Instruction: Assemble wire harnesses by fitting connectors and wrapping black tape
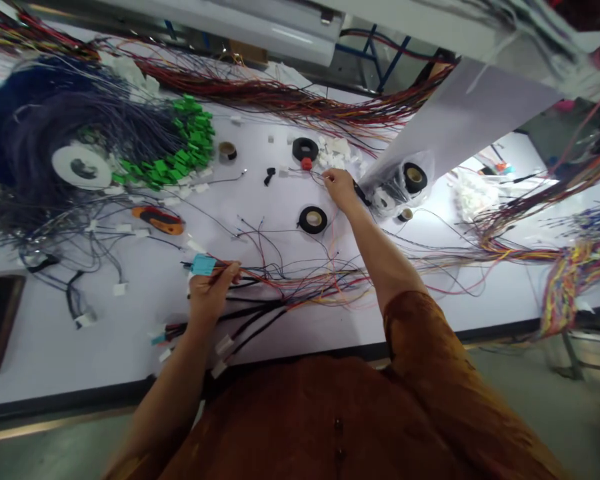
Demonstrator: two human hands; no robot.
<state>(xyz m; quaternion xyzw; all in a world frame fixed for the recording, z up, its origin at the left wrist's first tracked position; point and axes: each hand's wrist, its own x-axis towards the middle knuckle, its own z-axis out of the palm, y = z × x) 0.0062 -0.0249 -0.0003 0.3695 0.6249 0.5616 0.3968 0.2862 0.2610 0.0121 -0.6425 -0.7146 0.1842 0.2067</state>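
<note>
My left hand (211, 288) is closed around wires just behind a light-blue connector (203, 265), at the left end of a wire bundle (325, 283). Farther out, my right hand (338, 185) pinches at a thin wire (318, 175) near a red connector (307, 164). A small white connector (283, 171) lies left of that hand. Black tape rolls lie close by, one (305, 149) behind the red connector and another (313, 219) nearer to me. Black-sleeved branches (250, 311) with white connectors on their ends spread below my left hand.
Green connectors (165, 160) on a coil of dark-blue wires (95, 120) fill the left side, with an orange cutter (158, 220) in front. A plastic bag (405, 183) of tape rolls sits beside a white pillar (460, 113). Long red wires (260, 93) run along the back.
</note>
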